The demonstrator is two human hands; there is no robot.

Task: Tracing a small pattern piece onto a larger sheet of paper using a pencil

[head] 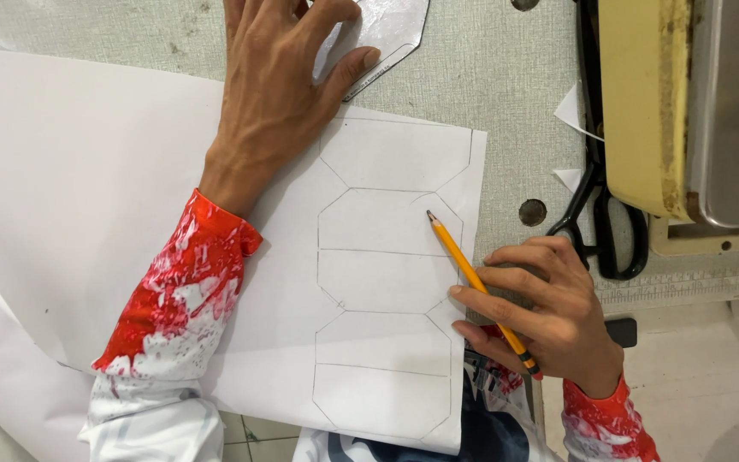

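My left hand point(280, 81) reaches up over the top of a white paper sheet point(87, 197) and grips a flat silvery template point(391, 30) with angled corners. Pencil outlines point(382, 282) of that same shape are stacked in a column down the sheet's right side. My right hand point(549, 312) holds a yellow pencil point(464, 261), its tip resting on the paper near the second outline's upper right corner. Both sleeves are red and white.
Black scissors point(605, 214) lie on the grey-green table point(506, 103) to the right, beside a cream sewing machine base point(643, 103) with a metal plate. A small hole point(532, 212) is in the tabletop. Paper scraps point(573, 111) lie near the scissors.
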